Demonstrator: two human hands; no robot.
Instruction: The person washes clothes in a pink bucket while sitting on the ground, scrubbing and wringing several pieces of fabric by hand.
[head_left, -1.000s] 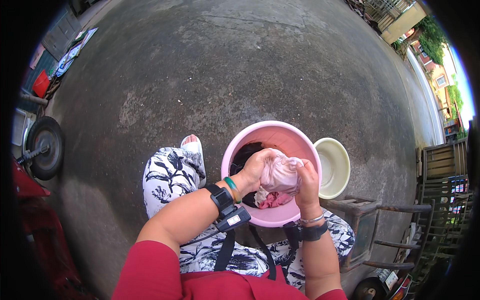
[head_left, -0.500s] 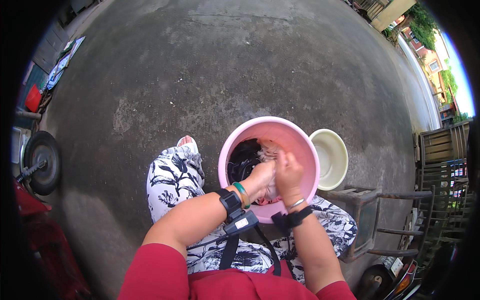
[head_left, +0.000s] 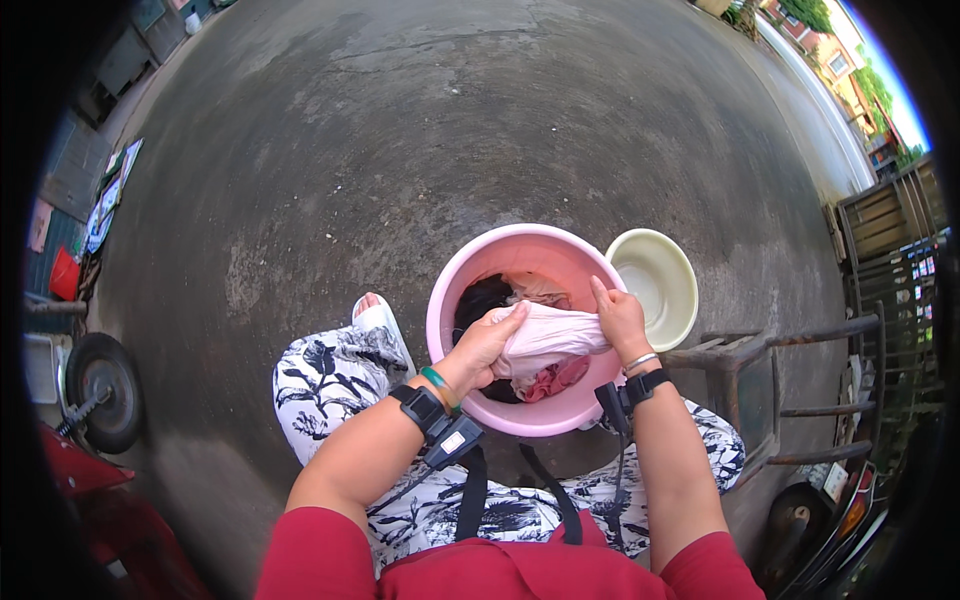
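Observation:
A pale pink cloth (head_left: 548, 338) is stretched between my two hands over a pink basin (head_left: 441, 330). My left hand (head_left: 487, 345) grips its left end, thumb on top. The right end is bunched in my right hand (head_left: 622, 318), near the basin's right rim. Inside the basin lie a black garment (head_left: 482, 300), a cream-coloured cloth (head_left: 537, 289) and a darker pink cloth (head_left: 556, 380), partly hidden under the stretched one. What exact kind of garment I hold cannot be made out.
A smaller pale green basin (head_left: 656, 290) stands against the pink one on the right. Nearer on the right is a wooden chair (head_left: 745, 375). A wheel (head_left: 104, 392) and red vehicle parts (head_left: 120, 510) are at the left, a slatted fence (head_left: 900, 270) at the far right.
My hands were close together, bunching the cloth low in the basin. Now they are apart and the cloth is raised and pulled out between them.

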